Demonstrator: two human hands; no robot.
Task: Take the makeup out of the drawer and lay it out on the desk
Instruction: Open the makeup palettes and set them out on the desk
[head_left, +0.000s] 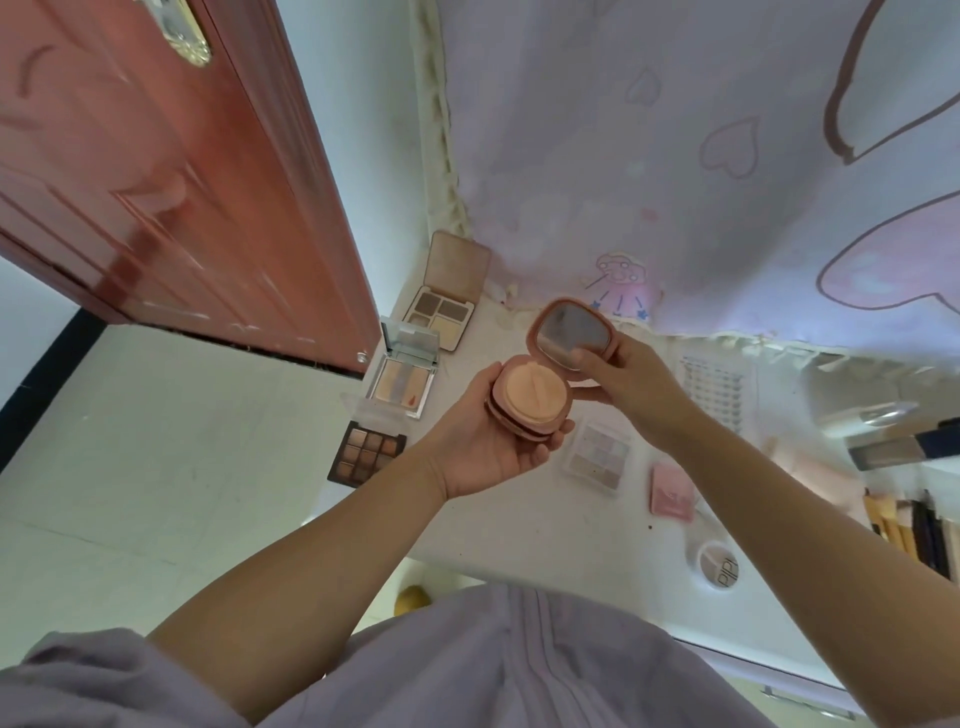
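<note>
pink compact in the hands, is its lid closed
No, the pink compact is open: the right hand holds the mirrored lid up, and the left hand cradles the base.

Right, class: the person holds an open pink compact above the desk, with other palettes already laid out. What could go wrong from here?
1. The pink compact is held in mid-air: the left hand cups its base while the right hand pinches the mirrored lid. A slip might drop it.
2. The loose-looking puff could fall out if the base tilts.
3. The dark eyeshadow palette lies at the desk edge; a passing arm could knock it off.
</note>
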